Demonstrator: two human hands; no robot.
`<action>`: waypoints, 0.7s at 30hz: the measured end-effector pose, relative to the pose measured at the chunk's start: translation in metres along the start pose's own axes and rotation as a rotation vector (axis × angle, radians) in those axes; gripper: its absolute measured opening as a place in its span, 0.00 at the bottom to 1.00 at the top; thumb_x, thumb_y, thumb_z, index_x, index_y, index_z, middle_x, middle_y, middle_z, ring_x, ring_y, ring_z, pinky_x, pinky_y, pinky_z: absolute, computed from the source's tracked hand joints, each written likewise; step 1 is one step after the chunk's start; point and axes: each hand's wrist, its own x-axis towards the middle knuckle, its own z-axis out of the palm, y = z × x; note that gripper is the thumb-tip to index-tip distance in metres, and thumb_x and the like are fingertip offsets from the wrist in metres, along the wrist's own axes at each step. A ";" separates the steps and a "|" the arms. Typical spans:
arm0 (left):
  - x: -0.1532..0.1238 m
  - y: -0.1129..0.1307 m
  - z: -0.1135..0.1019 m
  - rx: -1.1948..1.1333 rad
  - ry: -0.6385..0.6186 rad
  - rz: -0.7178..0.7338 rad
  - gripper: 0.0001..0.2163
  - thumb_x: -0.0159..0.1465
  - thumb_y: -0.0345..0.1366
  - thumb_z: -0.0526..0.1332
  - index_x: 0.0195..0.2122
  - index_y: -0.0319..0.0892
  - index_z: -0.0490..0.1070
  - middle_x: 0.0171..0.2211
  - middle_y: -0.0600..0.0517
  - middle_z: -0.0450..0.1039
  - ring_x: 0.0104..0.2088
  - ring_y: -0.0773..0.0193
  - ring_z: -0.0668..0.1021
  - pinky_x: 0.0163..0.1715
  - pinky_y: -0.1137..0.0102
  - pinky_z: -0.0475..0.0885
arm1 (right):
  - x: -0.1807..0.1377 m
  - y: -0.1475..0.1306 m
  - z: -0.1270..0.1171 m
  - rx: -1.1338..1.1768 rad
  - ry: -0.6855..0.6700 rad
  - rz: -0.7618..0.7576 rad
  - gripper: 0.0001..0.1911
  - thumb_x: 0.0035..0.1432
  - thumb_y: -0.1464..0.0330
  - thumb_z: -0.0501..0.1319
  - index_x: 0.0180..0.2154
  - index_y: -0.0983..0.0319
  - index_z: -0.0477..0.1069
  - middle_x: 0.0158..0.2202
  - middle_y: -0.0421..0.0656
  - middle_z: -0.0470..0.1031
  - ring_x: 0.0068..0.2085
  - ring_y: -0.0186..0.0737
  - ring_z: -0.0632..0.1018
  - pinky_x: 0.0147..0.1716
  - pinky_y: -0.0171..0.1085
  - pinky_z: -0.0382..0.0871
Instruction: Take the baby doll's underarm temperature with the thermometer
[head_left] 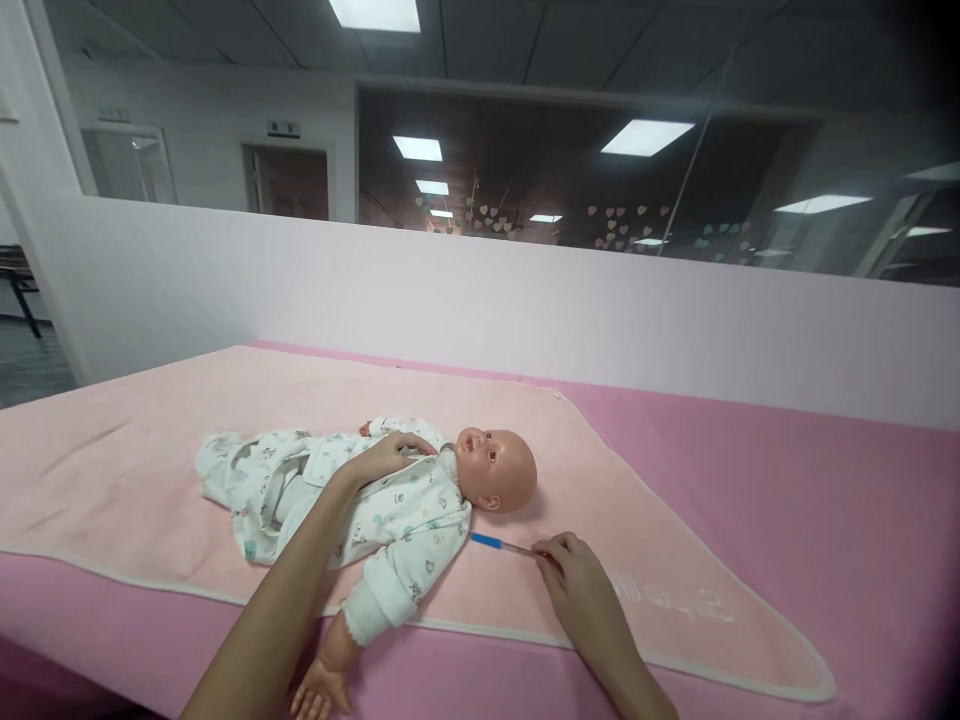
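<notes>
Pale pink fleece, a soft blanket (150, 470) with a cream bound edge, is spread over a deeper pink surface (787, 480). One baby doll (390, 500) lies on its back on it, smooth plastic head to the right, dressed in a white printed cotton suit, one bare plastic arm reaching past the blanket's near edge. The left hand (386, 455) rests flat on the doll's chest, fingers loosely spread and gripping nothing. The right hand (574, 570) lies on the blanket just right of the doll's shoulder, fingers pinched together on the end of one thin stick with a blue tip (499, 543), which lies between hand and doll. A plain white partition wall (480, 300) stands behind the surface, dark glass above it.
</notes>
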 end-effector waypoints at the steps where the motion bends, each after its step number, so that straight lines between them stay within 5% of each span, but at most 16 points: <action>1: -0.003 0.001 -0.002 -0.020 -0.014 -0.010 0.13 0.49 0.39 0.61 0.34 0.40 0.76 0.38 0.48 0.75 0.42 0.56 0.73 0.41 0.69 0.67 | 0.000 -0.004 -0.007 0.059 -0.052 -0.001 0.14 0.57 0.66 0.49 0.34 0.61 0.72 0.35 0.47 0.71 0.38 0.41 0.73 0.37 0.39 0.67; 6: -0.004 -0.001 -0.003 -0.341 0.219 -0.146 0.15 0.50 0.46 0.62 0.30 0.37 0.73 0.27 0.51 0.74 0.31 0.61 0.75 0.32 0.70 0.68 | 0.011 -0.032 -0.050 0.281 -0.100 -0.037 0.14 0.60 0.61 0.47 0.37 0.59 0.69 0.37 0.43 0.71 0.37 0.37 0.73 0.34 0.34 0.67; 10: -0.003 -0.006 -0.005 -0.712 0.364 -0.171 0.17 0.48 0.44 0.66 0.34 0.37 0.72 0.30 0.49 0.75 0.30 0.62 0.76 0.33 0.70 0.69 | 0.050 -0.073 -0.061 0.030 -0.032 -0.273 0.14 0.61 0.66 0.45 0.37 0.58 0.69 0.37 0.42 0.73 0.38 0.36 0.72 0.37 0.35 0.62; 15: -0.008 -0.003 -0.003 -0.770 0.347 -0.130 0.18 0.47 0.42 0.67 0.36 0.37 0.72 0.30 0.49 0.75 0.29 0.64 0.75 0.31 0.72 0.67 | 0.115 -0.119 -0.027 -0.489 -0.091 -0.465 0.09 0.56 0.75 0.51 0.30 0.63 0.69 0.32 0.45 0.72 0.35 0.38 0.71 0.38 0.36 0.56; 21: 0.003 -0.014 -0.006 -0.773 0.267 -0.200 0.17 0.51 0.48 0.62 0.33 0.37 0.69 0.15 0.58 0.60 0.16 0.73 0.63 0.18 0.75 0.58 | 0.159 -0.142 0.015 -0.641 -0.177 -0.508 0.09 0.53 0.79 0.52 0.31 0.64 0.68 0.29 0.47 0.74 0.33 0.40 0.74 0.37 0.36 0.56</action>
